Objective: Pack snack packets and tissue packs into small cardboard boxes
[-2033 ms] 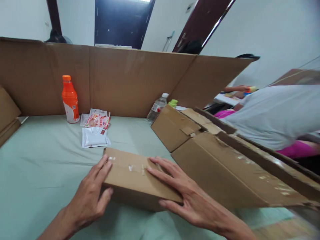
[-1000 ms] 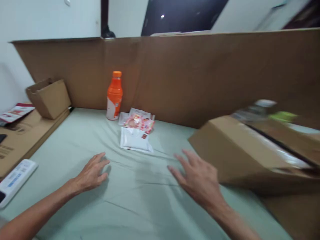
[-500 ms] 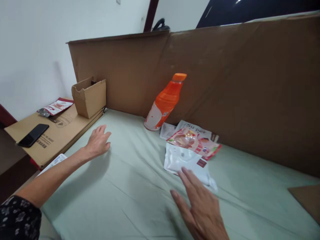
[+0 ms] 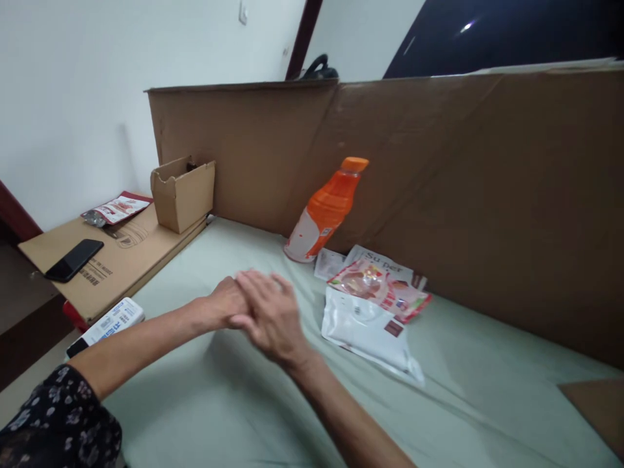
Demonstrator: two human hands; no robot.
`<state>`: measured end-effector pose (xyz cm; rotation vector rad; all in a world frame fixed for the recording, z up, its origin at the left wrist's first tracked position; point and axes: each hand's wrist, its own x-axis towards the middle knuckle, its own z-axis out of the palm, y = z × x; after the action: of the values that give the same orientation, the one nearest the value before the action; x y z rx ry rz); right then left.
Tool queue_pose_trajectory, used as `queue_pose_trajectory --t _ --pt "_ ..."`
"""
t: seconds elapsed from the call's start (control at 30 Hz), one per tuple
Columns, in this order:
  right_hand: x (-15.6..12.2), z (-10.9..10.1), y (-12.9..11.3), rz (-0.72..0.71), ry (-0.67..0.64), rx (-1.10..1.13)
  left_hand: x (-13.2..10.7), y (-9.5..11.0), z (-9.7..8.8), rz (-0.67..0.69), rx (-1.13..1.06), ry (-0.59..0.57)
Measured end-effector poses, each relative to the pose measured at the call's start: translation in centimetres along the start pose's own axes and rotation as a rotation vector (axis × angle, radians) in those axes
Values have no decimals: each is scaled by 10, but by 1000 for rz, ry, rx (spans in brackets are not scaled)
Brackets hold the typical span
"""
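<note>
My left hand and my right hand meet above the green cloth, left of the packets. The right palm covers the left fingers, its own fingers stretched over the back of the left hand. Most of the left fingers are hidden. No object shows in either hand. Nearest to the right hand lies a white pouch with a dark red square. A pink packet and a pouch printed "Super" overlap behind it. An orange bottle with an orange cap stands against the cardboard wall.
Cardboard panels close off the back. At left, a flat carton bears a small open box, a black phone and a red-and-white packet. A white box sits by my left forearm.
My right hand has moved left from over the white pouch onto my left hand. My left hand has shifted slightly right and down. The view has tilted up a little.
</note>
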<state>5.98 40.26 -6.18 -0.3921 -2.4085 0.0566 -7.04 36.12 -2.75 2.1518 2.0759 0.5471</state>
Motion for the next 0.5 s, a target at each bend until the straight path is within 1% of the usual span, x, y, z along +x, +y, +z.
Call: queue_pose_trajectory --t 0.03,0.07,0.1,0.13,0.2,0.27,0.3,0.37,0.43,0.5 --pt "-15 1 19 93 3 -49 -3 -7 -8 5 6 -6" --pt "-31 2 35 157 -6 -92 -4 -16 -20 2 20 -2" --pt "-50 4 49 171 -38 -116 -4 -27 -34 -17 41 23" --pt "-68 6 58 155 -73 -127 -3 -41 -49 -57 63 76" --pt "-101 13 65 140 -118 -154 7 -71 -83 -184 111 230" --pt "-122 22 62 165 -128 -191 26 -101 -115 -332 148 381" --pt "-128 25 58 191 -124 -212 38 -114 -128 -397 162 441" --pt "-131 30 53 232 -118 -243 64 -137 -147 -486 175 500" --pt "-129 31 53 242 -114 -253 89 -155 -156 -540 168 501" --pt "-126 31 54 243 -115 -242 110 -168 -159 -576 153 479"
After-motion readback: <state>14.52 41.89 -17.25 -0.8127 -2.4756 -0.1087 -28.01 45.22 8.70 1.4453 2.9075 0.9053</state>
